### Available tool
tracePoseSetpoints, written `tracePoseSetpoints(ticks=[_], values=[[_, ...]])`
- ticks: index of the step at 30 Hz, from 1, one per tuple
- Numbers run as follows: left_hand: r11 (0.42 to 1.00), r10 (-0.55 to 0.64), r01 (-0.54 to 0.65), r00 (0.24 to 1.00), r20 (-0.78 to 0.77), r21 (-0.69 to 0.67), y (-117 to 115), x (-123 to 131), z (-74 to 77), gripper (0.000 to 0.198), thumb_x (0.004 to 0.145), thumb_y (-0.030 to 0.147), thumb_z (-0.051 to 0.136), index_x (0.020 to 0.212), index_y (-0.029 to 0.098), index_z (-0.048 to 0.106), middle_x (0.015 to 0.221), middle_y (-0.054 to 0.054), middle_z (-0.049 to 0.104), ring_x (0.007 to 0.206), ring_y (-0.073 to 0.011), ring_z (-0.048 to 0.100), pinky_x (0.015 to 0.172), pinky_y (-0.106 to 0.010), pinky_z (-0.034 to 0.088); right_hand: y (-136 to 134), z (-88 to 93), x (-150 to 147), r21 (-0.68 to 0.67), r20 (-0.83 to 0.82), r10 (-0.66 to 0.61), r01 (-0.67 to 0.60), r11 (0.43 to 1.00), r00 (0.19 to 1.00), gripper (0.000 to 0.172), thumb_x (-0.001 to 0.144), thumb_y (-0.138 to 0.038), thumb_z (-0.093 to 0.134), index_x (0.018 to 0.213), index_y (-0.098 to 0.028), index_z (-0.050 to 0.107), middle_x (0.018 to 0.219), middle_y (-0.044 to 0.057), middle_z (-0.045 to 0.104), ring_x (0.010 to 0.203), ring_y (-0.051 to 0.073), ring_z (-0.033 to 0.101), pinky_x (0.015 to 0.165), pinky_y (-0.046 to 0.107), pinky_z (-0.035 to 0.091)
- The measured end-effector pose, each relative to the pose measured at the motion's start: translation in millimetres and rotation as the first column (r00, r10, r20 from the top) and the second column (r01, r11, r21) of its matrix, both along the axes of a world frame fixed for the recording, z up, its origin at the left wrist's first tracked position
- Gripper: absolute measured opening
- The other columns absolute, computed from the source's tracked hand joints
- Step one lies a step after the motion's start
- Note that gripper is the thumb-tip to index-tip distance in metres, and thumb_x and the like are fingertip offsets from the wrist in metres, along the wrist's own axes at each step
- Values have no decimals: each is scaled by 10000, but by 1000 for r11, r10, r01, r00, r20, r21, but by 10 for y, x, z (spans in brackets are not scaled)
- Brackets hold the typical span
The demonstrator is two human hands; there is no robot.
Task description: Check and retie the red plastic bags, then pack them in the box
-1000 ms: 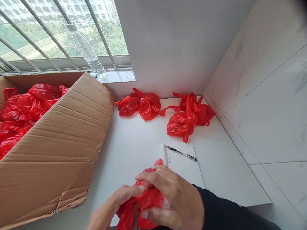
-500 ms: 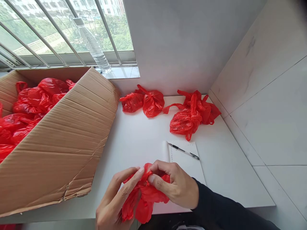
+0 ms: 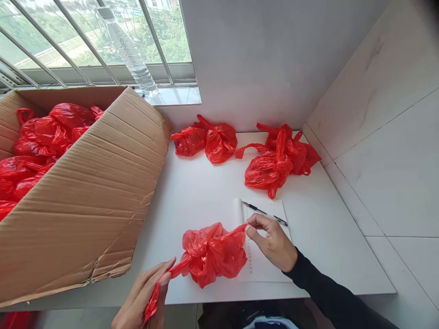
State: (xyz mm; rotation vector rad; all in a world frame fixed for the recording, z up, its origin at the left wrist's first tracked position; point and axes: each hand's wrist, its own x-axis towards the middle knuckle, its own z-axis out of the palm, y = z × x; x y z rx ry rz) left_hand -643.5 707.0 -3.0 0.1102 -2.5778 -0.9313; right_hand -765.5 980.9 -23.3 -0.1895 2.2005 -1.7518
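Observation:
A red plastic bag (image 3: 214, 256) with a knot in its middle is at the front of the white table, its two handles stretched out to either side. My left hand (image 3: 146, 294) pinches the left handle, whose end trails below the fingers. Between thumb and forefinger, my right hand (image 3: 270, 242) grips the tip of the right handle. Under the right hand and partly behind the bag lies an open notebook (image 3: 265, 269) with written marks. A black and clear pen (image 3: 264, 213) rests across its upper part. What the bag contains is hidden.
A cardboard box (image 3: 99, 169) full of red bags (image 3: 48, 137) stands at left. Two tied red bags (image 3: 206, 139) sit against the back wall, and more red bags (image 3: 277, 160) are bunched at back right. A water bottle (image 3: 130, 57) stands on the windowsill (image 3: 178, 95).
My hands have moved apart, left hand to the left and right hand to the right, drawing the bag's handles outward. The bunched bag now shows a knot between them.

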Motion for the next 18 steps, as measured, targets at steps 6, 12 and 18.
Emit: tracePoseSetpoints(ticks=[6,12,18], values=[[897,177,-296,922,346,329,335,-63,30,503,958,544,579,1364,261,671,1027,-60,730,974,-238,686,890,-331,556,-110,-28,50,-233,141,13,20,972,990,409,987,-511,570,1217,-180,639,968,45,629,788,156,575,743,308,530],[874,179,-335,896,407,352,477,-138,58,514,1010,577,440,1273,236,721,892,-52,689,920,-218,637,938,-328,500,-168,33,75,-323,249,121,-36,946,961,440,950,-543,654,1191,-177,692,863,15,633,728,134,562,689,265,500],[949,228,-283,921,316,140,195,-13,-149,463,1019,549,434,809,229,694,674,-5,606,582,-152,543,619,-255,462,-130,19,93,-143,114,34,-18,990,993,371,968,-508,629,995,-177,795,923,56,685,764,161,584,692,292,480]])
